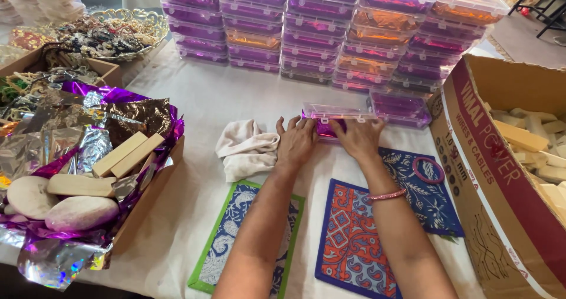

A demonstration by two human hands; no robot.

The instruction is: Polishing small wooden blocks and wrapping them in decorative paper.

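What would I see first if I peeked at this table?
Probably the big stack of shiny purple and orange boxes at the back of the table. Next, the left hand and right hand pressing on one clear purple box in the middle, and the crinkly purple foil in the tray on the left.

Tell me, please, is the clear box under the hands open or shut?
Shut: the clear box's lid lies flat on it, both hands' fingers resting against it.

The desk (194, 98) is being covered by a white cloth and is being lit evenly by soft light. Grey floor (519, 37) is being shown at the upper right, where dark furniture legs (545, 7) are being partly seen.
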